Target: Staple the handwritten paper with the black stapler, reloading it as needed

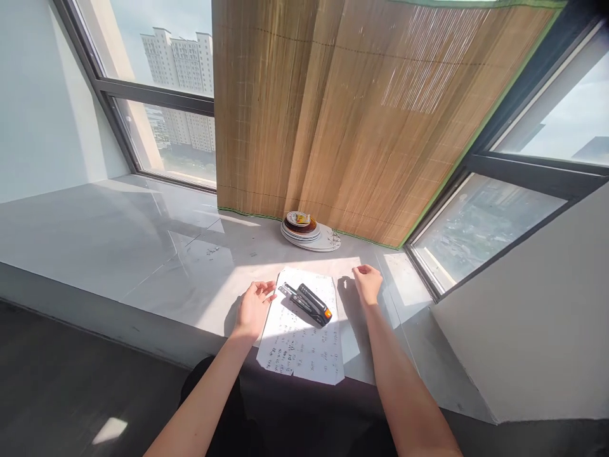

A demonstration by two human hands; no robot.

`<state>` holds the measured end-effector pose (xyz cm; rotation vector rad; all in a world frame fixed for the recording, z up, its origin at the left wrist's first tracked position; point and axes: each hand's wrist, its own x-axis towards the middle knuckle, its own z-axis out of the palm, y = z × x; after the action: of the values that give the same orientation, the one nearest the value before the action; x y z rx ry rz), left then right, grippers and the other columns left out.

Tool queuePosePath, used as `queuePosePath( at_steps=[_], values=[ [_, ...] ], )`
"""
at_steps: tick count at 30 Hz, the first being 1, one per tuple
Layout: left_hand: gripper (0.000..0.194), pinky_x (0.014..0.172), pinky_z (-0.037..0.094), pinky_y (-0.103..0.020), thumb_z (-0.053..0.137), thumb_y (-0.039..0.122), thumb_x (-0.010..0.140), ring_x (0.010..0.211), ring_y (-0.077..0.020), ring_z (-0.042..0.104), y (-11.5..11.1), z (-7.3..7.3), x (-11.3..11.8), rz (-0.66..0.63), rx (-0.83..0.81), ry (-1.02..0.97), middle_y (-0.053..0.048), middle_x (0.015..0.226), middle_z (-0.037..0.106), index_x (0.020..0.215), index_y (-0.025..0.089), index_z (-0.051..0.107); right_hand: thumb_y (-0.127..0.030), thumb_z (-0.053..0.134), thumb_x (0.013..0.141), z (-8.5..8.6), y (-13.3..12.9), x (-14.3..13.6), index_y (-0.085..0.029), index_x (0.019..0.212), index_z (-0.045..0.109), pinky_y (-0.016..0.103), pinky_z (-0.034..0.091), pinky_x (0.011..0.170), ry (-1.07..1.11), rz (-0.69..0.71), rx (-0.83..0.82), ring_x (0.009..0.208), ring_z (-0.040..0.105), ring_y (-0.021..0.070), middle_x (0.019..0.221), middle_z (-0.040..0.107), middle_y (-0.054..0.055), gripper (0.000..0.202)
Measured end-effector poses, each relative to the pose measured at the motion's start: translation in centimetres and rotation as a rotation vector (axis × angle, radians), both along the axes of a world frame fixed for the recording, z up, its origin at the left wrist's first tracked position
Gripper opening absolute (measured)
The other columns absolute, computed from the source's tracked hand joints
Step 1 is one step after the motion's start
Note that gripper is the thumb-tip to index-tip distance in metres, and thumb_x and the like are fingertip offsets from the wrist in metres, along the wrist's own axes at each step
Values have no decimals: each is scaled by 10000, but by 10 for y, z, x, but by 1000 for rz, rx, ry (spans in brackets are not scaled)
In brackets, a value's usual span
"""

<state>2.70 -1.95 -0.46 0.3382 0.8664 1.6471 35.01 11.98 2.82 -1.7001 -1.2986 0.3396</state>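
While the stapler (309, 304) lies on the written paper (304, 349) on the surface (252, 257), its orange end pointing near and right, the left hand (254, 310) is at the paper's left edge, fingers loosely spread, holding nothing visible. The right hand (368, 284) hovers or rests right of the paper, fingers curled nearly closed; whether they grip anything, I cannot tell. Stacked plates (301, 233) sit beyond, by the blind (333, 127).

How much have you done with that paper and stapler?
The paper already has writing on it, and the stapler lies on top. Nobody is holding the stapler: the left hand is open by the paper's left edge, and the right hand is curled off to its right. Stapling may be left, but a staple would be too small to see.
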Motion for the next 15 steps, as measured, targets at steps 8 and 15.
queuePosePath(
  at_steps=[8,15],
  values=[
    [149,1106,570,-549,667,271,945,1144,-387,729,34,6,-24,-113,21,729,-155,1040,765,839,234,765,-328,613,765,-28,12,9,-256,750,684,459,539,847,-6,-29,-68,800,683,303,819,791,106,103],
    [257,1403,243,-526,773,56,720,1646,-379,400,123,21,-76,251,-12,1080,-158,1507,663,875,246,696,-317,628,747,-27,14,10,-259,704,629,389,503,786,-31,-54,-75,774,663,266,810,774,88,73]
  ],
)
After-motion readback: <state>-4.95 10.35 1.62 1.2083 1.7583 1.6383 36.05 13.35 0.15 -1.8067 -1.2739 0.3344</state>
